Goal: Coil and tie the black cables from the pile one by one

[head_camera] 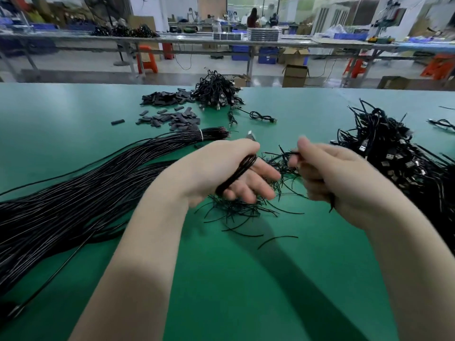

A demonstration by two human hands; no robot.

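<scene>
Glossy black coiled cable (237, 174) wraps the left hand (221, 171).

Head-worn camera looks forward and down, close over the green table (73, 112).

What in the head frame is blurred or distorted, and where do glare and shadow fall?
Head view: the right hand is motion-smeared at its fingers; the left hand, gripping a coiled black cable, is sharper. Wide-angle bending curves the green table at its far edge. Soft pale glare sits far left on the table; the arms cast a dark diagonal shadow towards the near edge. The background workshop is soft.
</scene>
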